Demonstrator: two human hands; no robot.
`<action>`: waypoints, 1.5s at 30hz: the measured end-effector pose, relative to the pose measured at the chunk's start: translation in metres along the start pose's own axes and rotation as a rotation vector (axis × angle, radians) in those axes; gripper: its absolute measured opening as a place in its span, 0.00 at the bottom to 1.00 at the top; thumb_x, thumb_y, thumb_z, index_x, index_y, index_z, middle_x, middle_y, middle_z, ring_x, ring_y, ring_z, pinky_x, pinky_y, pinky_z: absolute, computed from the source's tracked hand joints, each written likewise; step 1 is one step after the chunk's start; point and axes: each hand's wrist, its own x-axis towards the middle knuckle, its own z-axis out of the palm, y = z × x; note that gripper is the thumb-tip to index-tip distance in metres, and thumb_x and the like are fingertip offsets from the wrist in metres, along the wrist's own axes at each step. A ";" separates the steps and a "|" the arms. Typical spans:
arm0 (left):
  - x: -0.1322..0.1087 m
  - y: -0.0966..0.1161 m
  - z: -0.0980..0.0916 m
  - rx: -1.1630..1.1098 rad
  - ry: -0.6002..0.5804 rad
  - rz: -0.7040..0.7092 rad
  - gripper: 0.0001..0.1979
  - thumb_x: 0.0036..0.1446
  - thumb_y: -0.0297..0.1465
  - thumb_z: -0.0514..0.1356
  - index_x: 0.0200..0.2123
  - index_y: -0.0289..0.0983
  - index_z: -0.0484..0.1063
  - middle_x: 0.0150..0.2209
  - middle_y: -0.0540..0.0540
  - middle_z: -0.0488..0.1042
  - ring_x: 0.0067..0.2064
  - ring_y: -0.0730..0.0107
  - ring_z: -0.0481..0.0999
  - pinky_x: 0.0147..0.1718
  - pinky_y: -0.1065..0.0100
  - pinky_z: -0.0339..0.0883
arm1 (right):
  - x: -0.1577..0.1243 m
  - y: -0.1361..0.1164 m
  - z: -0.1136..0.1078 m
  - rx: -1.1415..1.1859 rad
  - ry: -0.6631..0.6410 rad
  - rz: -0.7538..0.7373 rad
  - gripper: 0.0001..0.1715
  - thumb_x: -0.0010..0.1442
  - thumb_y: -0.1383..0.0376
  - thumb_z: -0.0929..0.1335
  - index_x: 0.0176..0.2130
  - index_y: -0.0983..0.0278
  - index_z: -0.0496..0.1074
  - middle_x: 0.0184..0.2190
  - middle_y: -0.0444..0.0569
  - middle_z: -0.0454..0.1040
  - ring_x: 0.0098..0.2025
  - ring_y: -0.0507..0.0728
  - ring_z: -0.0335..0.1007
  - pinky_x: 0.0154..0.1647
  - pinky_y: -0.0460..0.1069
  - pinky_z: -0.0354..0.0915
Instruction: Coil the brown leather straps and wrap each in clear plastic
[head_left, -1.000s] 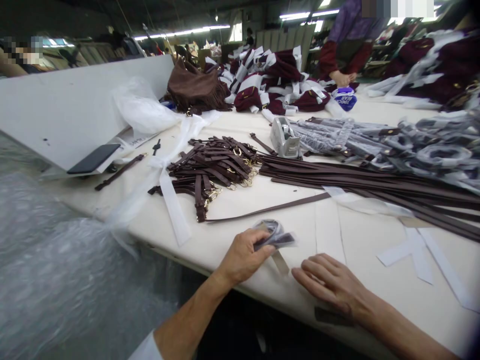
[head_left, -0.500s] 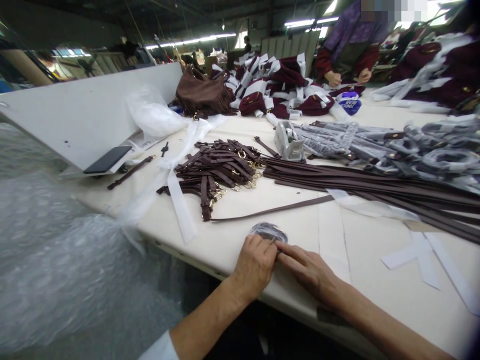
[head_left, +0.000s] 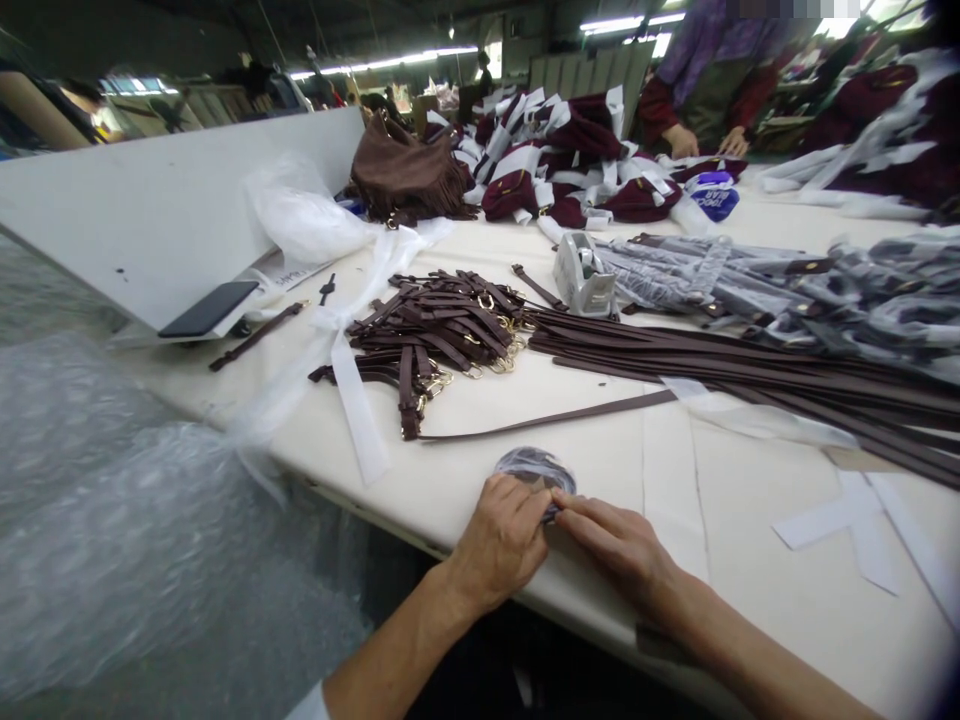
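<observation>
At the table's near edge, a dark strap coil wrapped in clear film (head_left: pixel 534 462) lies under my fingers. My left hand (head_left: pixel 504 535) is closed around its near side, with the fingers bent over it. My right hand (head_left: pixel 616 540) meets it from the other side, thumb and fingertips pinched together on the coil's edge by the left fingers. What exactly the right fingertips pinch is hidden. Just beyond lies a single brown strap (head_left: pixel 547 418), running from a pile of brown straps with gold clasps (head_left: pixel 442 325).
Long brown straps (head_left: pixel 720 370) and film-wrapped straps (head_left: pixel 787 280) cover the right side, near a tape dispenser (head_left: pixel 585 275). A brown fringed bag (head_left: pixel 409 175) and maroon bags (head_left: pixel 585 190) stand behind. Bubble wrap (head_left: pixel 150 540) hangs at left. A co-worker's hands (head_left: pixel 705 142) are across the table.
My fingers have shifted slightly on the wrapped coil, and a bit more of its brown inside shows. The whole view has tilted slightly. The co-worker's hands have moved a little.
</observation>
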 end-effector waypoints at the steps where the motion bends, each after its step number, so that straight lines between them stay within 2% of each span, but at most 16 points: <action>1: 0.000 0.000 -0.002 -0.048 0.017 -0.007 0.14 0.52 0.23 0.52 0.44 0.34 0.64 0.37 0.42 0.71 0.40 0.60 0.68 0.43 0.55 0.62 | -0.001 0.000 0.000 0.012 -0.002 0.004 0.17 0.62 0.74 0.59 0.50 0.66 0.63 0.47 0.60 0.71 0.45 0.56 0.71 0.39 0.49 0.71; 4: 0.003 0.002 -0.007 -0.212 0.097 -0.064 0.18 0.54 0.23 0.52 0.49 0.36 0.57 0.42 0.42 0.72 0.44 0.62 0.68 0.45 0.59 0.63 | 0.000 -0.002 -0.001 0.029 -0.012 0.015 0.16 0.63 0.72 0.58 0.49 0.66 0.64 0.46 0.60 0.71 0.44 0.57 0.71 0.38 0.49 0.70; 6: 0.005 0.002 -0.008 -0.251 0.128 -0.117 0.17 0.56 0.23 0.51 0.49 0.37 0.55 0.41 0.43 0.74 0.44 0.63 0.69 0.44 0.60 0.63 | 0.003 -0.003 -0.003 0.038 -0.024 0.043 0.16 0.63 0.73 0.58 0.48 0.65 0.65 0.45 0.58 0.72 0.42 0.56 0.72 0.37 0.48 0.70; 8: 0.006 0.001 -0.007 -0.224 0.126 -0.134 0.12 0.56 0.23 0.51 0.45 0.37 0.60 0.37 0.44 0.74 0.41 0.63 0.70 0.41 0.61 0.64 | 0.009 -0.004 -0.005 0.090 -0.059 0.109 0.16 0.62 0.73 0.58 0.47 0.63 0.67 0.43 0.55 0.73 0.41 0.55 0.72 0.37 0.47 0.70; 11: 0.007 0.000 -0.005 -0.192 0.123 -0.081 0.07 0.54 0.23 0.52 0.37 0.36 0.64 0.34 0.45 0.73 0.37 0.64 0.71 0.39 0.61 0.65 | 0.019 -0.005 -0.008 0.197 -0.098 0.234 0.13 0.62 0.72 0.59 0.42 0.63 0.69 0.34 0.50 0.73 0.34 0.52 0.72 0.32 0.44 0.68; 13: 0.006 0.000 -0.004 -0.200 0.143 -0.047 0.12 0.52 0.23 0.54 0.41 0.36 0.63 0.36 0.44 0.73 0.39 0.63 0.71 0.40 0.60 0.65 | 0.026 -0.005 -0.009 0.243 -0.102 0.290 0.11 0.61 0.72 0.60 0.37 0.63 0.70 0.29 0.47 0.71 0.28 0.51 0.69 0.27 0.42 0.65; 16: 0.004 0.000 -0.002 -0.207 0.161 -0.046 0.22 0.47 0.21 0.56 0.48 0.35 0.59 0.41 0.43 0.73 0.43 0.60 0.70 0.43 0.58 0.64 | 0.031 -0.003 -0.009 0.289 -0.099 0.350 0.06 0.59 0.71 0.63 0.32 0.64 0.68 0.26 0.45 0.68 0.26 0.50 0.67 0.26 0.42 0.63; 19: 0.004 0.003 0.001 -0.201 0.150 -0.109 0.22 0.48 0.20 0.55 0.48 0.36 0.60 0.41 0.43 0.73 0.44 0.60 0.70 0.44 0.57 0.63 | 0.033 -0.001 -0.009 0.345 -0.108 0.422 0.04 0.57 0.71 0.65 0.35 0.64 0.68 0.27 0.45 0.70 0.29 0.51 0.69 0.30 0.43 0.65; 22: 0.004 0.008 0.004 -0.188 0.166 -0.181 0.21 0.47 0.20 0.54 0.46 0.37 0.61 0.41 0.43 0.72 0.44 0.60 0.70 0.45 0.57 0.63 | 0.034 0.000 -0.010 0.370 -0.144 0.391 0.08 0.57 0.72 0.65 0.38 0.63 0.69 0.31 0.46 0.71 0.32 0.51 0.69 0.32 0.43 0.65; 24: 0.003 0.012 0.003 -0.138 0.190 -0.209 0.21 0.47 0.20 0.55 0.46 0.36 0.62 0.42 0.43 0.72 0.46 0.59 0.69 0.47 0.54 0.61 | 0.034 0.001 -0.010 0.357 -0.150 0.348 0.08 0.57 0.73 0.64 0.35 0.63 0.70 0.30 0.46 0.69 0.30 0.50 0.68 0.30 0.42 0.64; 28: 0.003 0.019 -0.006 -0.027 0.165 -0.262 0.12 0.49 0.22 0.58 0.38 0.39 0.69 0.37 0.48 0.75 0.48 0.56 0.67 0.51 0.48 0.53 | 0.033 0.003 -0.010 0.327 -0.124 0.313 0.08 0.57 0.74 0.63 0.32 0.63 0.69 0.27 0.44 0.68 0.26 0.49 0.66 0.26 0.41 0.61; 31: 0.006 0.021 -0.010 -0.111 0.121 -0.375 0.10 0.46 0.21 0.60 0.33 0.40 0.72 0.34 0.48 0.75 0.45 0.58 0.68 0.45 0.54 0.59 | 0.031 0.004 -0.009 0.330 -0.132 0.324 0.07 0.57 0.73 0.63 0.32 0.63 0.69 0.26 0.43 0.67 0.24 0.49 0.64 0.24 0.41 0.58; 34: 0.010 0.019 -0.008 -0.203 0.150 -0.469 0.11 0.43 0.18 0.59 0.30 0.39 0.72 0.32 0.48 0.72 0.42 0.62 0.68 0.42 0.59 0.61 | 0.031 0.004 -0.008 0.345 -0.142 0.335 0.08 0.56 0.74 0.63 0.32 0.64 0.69 0.25 0.44 0.66 0.24 0.49 0.64 0.24 0.41 0.58; 38: 0.011 0.016 -0.003 -0.268 0.196 -0.473 0.12 0.43 0.17 0.58 0.28 0.39 0.72 0.30 0.49 0.72 0.41 0.62 0.67 0.42 0.59 0.60 | 0.030 0.007 -0.008 0.373 -0.158 0.340 0.07 0.58 0.72 0.63 0.32 0.65 0.69 0.26 0.45 0.67 0.25 0.49 0.64 0.25 0.42 0.58; 45: 0.006 0.011 0.002 -0.289 0.220 -0.384 0.10 0.46 0.18 0.56 0.27 0.39 0.69 0.28 0.51 0.73 0.39 0.64 0.66 0.40 0.60 0.57 | 0.029 0.014 -0.010 0.469 -0.212 0.328 0.09 0.60 0.70 0.61 0.35 0.65 0.71 0.27 0.47 0.68 0.26 0.50 0.66 0.25 0.42 0.60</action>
